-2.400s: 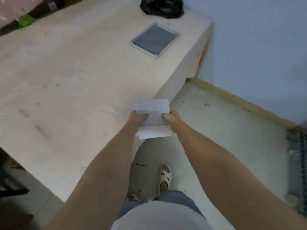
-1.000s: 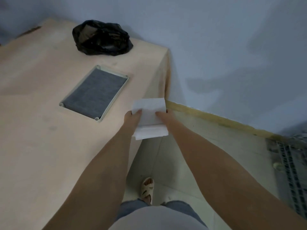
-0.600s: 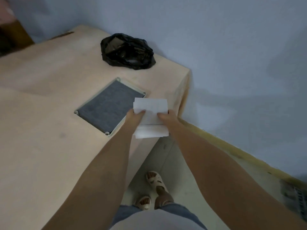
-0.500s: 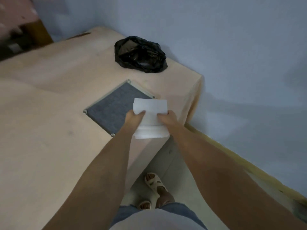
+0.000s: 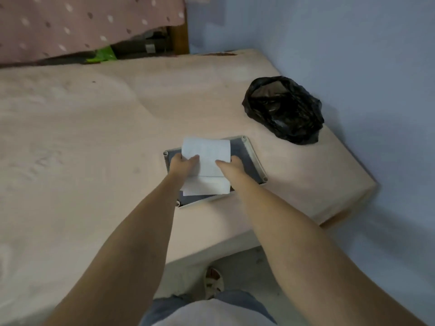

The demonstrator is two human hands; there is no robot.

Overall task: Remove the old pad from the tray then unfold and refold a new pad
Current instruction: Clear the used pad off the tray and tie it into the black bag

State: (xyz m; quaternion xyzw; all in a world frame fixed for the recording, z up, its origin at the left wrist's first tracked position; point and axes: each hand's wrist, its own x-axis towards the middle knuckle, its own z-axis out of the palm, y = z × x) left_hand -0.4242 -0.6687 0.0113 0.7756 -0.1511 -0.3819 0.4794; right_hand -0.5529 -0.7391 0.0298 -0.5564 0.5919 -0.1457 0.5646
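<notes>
I hold the folded white pad [image 5: 207, 161] up over the tray [image 5: 255, 158], which sits on the tabletop [image 5: 82, 149] near its right end; the dark grey old pad [image 5: 244, 161] lies inside the tray. My left hand [image 5: 182, 164] and right hand [image 5: 231, 167] each pinch a side of the white pad, thumbs on top. Both hands are full, so I judge the grey pad cannot come out until I free one; letting go on one side could let the loose lower flap drop open or the whole pad slip. The white pad and my hands hide much of the tray's middle, my fingers [image 5: 175, 158] behind the paper are mostly unseen, and what the black bag [image 5: 284, 109] far right holds is unclear
</notes>
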